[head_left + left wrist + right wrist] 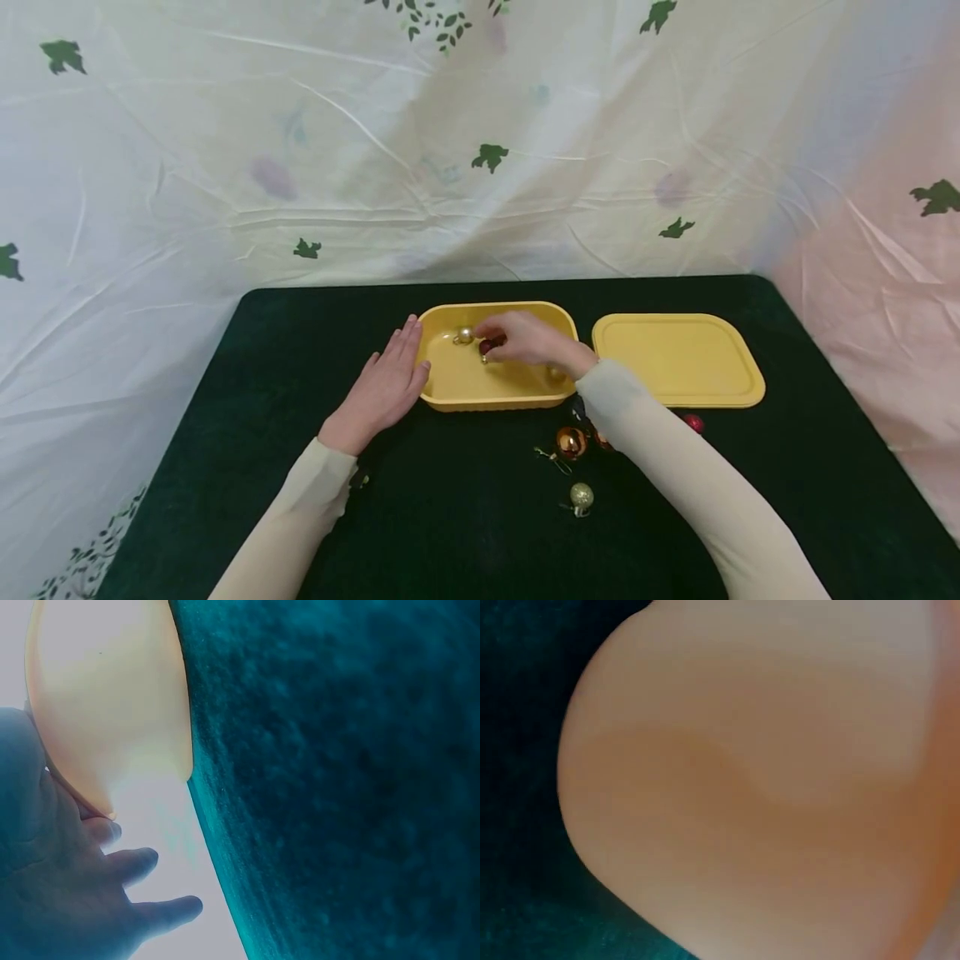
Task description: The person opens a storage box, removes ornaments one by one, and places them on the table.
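A yellow rectangular container (491, 402) stands on the dark green table. Inside it, my right hand (525, 339) pinches a small dark red Christmas bauble (487, 347) between fingers and thumb. A pale gold bauble (465, 335) lies just left of those fingertips, and another gold bauble (557, 373) is partly hidden beneath the hand. My left hand (384, 385), its fingers straight, rests against the container's left side. The left wrist view shows this hand (67, 862) beside the container wall (112, 697). A blurred yellow-orange surface (742, 825) fills most of the right wrist view; the bauble is not visible there.
A yellow lid (678, 358) lies right of the container. In front are a copper bauble (571, 442), a glittery gold bauble (581, 497) and a dark bauble (578, 408). A red bauble (693, 423) shows beyond the right sleeve. Patterned white cloth (375, 167) hangs behind the table.
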